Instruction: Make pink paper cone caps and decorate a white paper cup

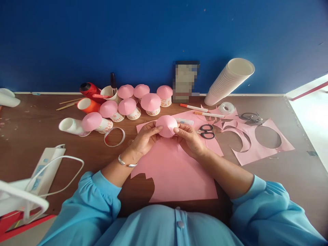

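Between my two hands is a pink paper cone (166, 125), held by its edges above a large cut sheet of pink paper (176, 174). My left hand (146, 138) pinches the left rim, thumb on top. On the right side, my right hand (190, 138) grips the cone the same way; fingers of both hands are partly hidden beneath it. Black-handled scissors (207, 131) lie just right of my right hand. Several patterned paper cups topped with similar pink cones, such as one nearby (150, 102), stand at the back left.
A tall leaning stack of white cups (229, 82) and a blurred-out upright panel (186, 82) stand by the blue wall. Pink offcuts (261, 143), a tape roll (227, 108) and glasses (250, 118) lie right. Left are a tape ring (114, 137) and a power strip (46, 171).
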{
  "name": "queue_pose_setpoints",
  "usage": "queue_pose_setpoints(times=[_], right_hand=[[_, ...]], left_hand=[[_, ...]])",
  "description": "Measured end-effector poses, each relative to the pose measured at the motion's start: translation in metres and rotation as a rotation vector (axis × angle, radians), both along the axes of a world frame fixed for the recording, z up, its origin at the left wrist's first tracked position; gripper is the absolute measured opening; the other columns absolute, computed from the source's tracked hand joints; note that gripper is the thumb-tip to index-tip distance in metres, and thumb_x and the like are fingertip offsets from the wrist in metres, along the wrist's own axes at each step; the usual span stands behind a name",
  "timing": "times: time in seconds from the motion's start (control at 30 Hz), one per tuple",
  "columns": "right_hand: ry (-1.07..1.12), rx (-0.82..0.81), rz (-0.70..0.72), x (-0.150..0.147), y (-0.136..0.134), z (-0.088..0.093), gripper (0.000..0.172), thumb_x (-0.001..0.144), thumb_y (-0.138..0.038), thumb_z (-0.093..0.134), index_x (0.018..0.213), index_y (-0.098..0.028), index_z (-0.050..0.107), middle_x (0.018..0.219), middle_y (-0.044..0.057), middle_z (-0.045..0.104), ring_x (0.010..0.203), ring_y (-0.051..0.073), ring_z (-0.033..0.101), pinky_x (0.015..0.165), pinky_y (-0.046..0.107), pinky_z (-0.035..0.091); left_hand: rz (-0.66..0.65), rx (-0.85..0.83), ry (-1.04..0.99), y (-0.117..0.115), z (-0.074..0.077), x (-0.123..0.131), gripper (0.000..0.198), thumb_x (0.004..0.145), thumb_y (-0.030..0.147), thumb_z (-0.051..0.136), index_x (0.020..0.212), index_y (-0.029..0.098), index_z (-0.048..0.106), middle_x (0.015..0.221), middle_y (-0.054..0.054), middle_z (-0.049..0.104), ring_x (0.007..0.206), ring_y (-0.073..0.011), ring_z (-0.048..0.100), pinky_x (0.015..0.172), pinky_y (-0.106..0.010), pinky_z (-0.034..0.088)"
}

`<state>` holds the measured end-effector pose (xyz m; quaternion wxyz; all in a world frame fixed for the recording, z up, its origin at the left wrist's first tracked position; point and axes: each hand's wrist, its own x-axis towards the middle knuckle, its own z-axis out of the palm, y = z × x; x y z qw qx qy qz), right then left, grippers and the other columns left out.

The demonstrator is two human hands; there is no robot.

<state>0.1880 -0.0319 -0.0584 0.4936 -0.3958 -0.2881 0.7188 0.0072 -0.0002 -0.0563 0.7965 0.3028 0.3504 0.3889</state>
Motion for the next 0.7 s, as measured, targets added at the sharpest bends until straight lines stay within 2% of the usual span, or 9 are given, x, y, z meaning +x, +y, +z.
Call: queue_pose_setpoints(times=[0.13, 0.3, 0.5, 0.7], right_hand=[[0.002, -0.073, 0.046, -0.0032, -0.0028, -0.0003, 0.034, 0.064, -0.046, 0.094, 0.081, -0.021, 0.080, 0.076, 0.001, 0.072, 0.078, 0.018, 0.061, 0.080, 0.033, 0.050], [-0.036, -0.067, 0.077, -0.0045, -0.0072, -0.0040, 0.030, 0.069, -0.044, 0.093, 0.084, -0.021, 0.082, 0.080, 0.001, 0.074, 0.080, 0.018, 0.062, 0.086, 0.034, 0.049], [-0.082, -0.039, 0.097, 0.0004, -0.0059, -0.0048, 0.032, 0.065, -0.044, 0.095, 0.083, -0.021, 0.080, 0.080, 0.000, 0.072, 0.076, 0.015, 0.058, 0.077, 0.030, 0.045], [-0.168, -0.020, 0.080, 0.0014, -0.0073, -0.0073, 0.032, 0.072, -0.048, 0.091, 0.074, -0.019, 0.076, 0.073, 0.000, 0.066, 0.072, 0.014, 0.054, 0.073, 0.030, 0.043]], left_hand=[[-0.021, -0.028, 0.024, -0.0020, -0.0030, -0.0021, 0.028, 0.074, 0.031, 0.089, 0.090, 0.014, 0.073, 0.090, -0.005, 0.077, 0.090, -0.0204, 0.070, 0.087, -0.033, 0.052], [-0.060, 0.002, 0.048, -0.0043, -0.0053, -0.0040, 0.037, 0.071, 0.036, 0.092, 0.096, 0.015, 0.076, 0.088, -0.005, 0.077, 0.095, -0.0239, 0.072, 0.084, -0.033, 0.053], [-0.026, -0.005, -0.019, -0.0026, -0.0043, -0.0034, 0.031, 0.080, 0.040, 0.085, 0.097, 0.015, 0.078, 0.088, -0.007, 0.078, 0.094, -0.0268, 0.073, 0.083, -0.036, 0.057], [-0.038, 0.014, -0.047, -0.0026, -0.0046, -0.0045, 0.035, 0.083, 0.042, 0.083, 0.104, 0.014, 0.079, 0.093, -0.009, 0.079, 0.094, -0.0268, 0.073, 0.085, -0.038, 0.058]])
